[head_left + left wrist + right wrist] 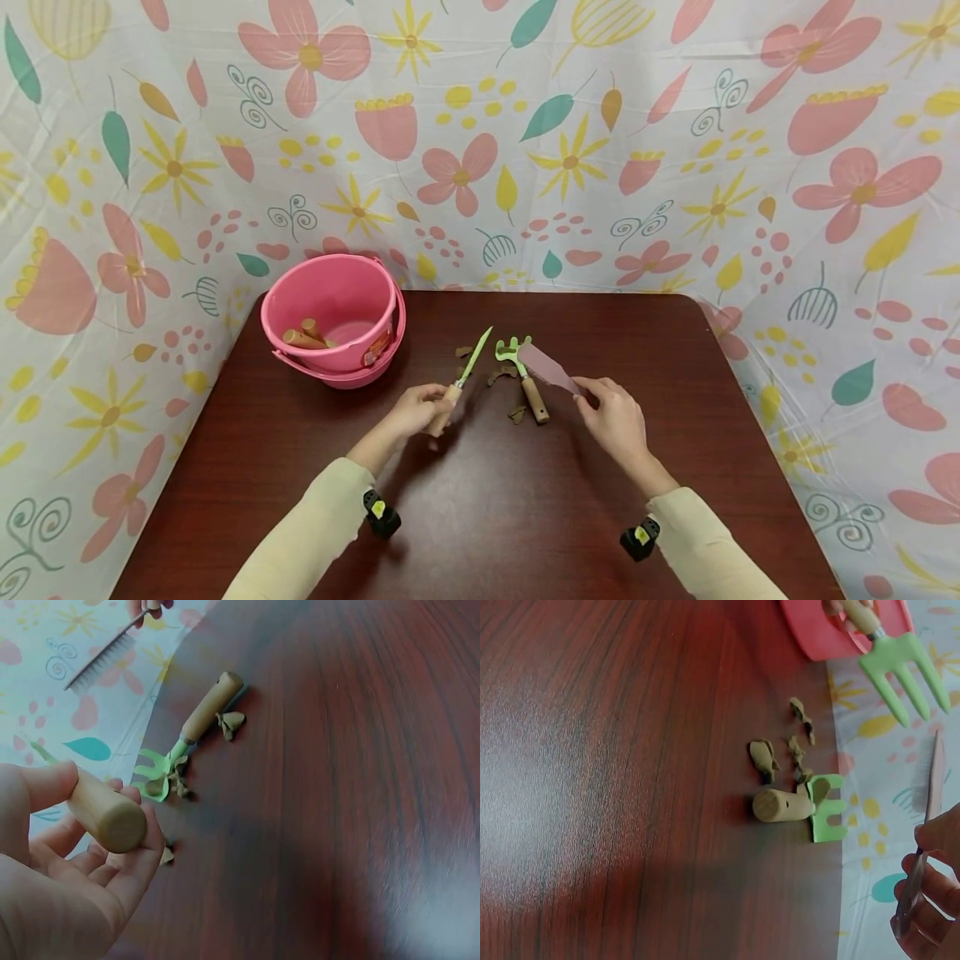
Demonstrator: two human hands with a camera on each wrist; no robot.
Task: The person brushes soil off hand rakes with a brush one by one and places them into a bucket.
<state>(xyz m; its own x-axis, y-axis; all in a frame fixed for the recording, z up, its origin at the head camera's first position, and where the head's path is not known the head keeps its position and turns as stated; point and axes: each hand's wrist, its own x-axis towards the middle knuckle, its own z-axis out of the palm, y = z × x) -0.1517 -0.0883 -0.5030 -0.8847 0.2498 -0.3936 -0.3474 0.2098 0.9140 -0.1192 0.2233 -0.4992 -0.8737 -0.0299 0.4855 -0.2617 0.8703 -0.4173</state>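
Observation:
My left hand [422,410] grips the wooden handle of a green hand fork [475,354], held above the table with its head tilted up and away. Three broad prongs of this fork [900,671] show in the right wrist view. My right hand [617,419] holds a pink brush [547,367] by its handle; its pale bristles [105,667] point downward in the left wrist view. Between the hands, a green hand rake [535,402] with a wooden handle lies on the table. Dried leaves [501,376] lie around and against the rake.
A pink bucket [341,358] with its handle lowered stands at the table's back left. Wooden-handled tools [303,339] lie inside it. The dark wooden table [480,517] meets a floral cloth [465,217] at the back and sides.

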